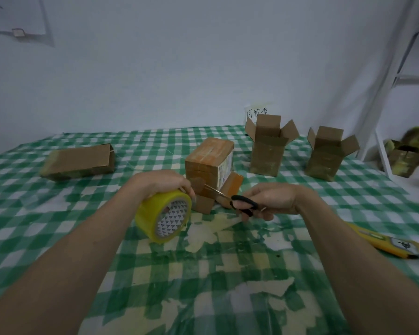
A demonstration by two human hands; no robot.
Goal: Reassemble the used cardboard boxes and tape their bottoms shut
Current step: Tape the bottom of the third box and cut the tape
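A small cardboard box (209,163) stands bottom-up in the middle of the table, its taped bottom facing up and its flaps splayed on the cloth. My left hand (160,181) grips a roll of yellowish clear tape (163,216) just left of the box. My right hand (270,200) holds black-handled scissors (237,200), whose blades point left at the box's near lower side. Any tape strip between roll and box is too faint to make out.
Two upright boxes (267,148) (325,154) with open top flaps stand at the back right. A flattened box (79,162) lies at the left. A yellow utility knife (387,240) lies at the right. More boxes (408,155) sit beyond the table's edge by a white frame (382,105).
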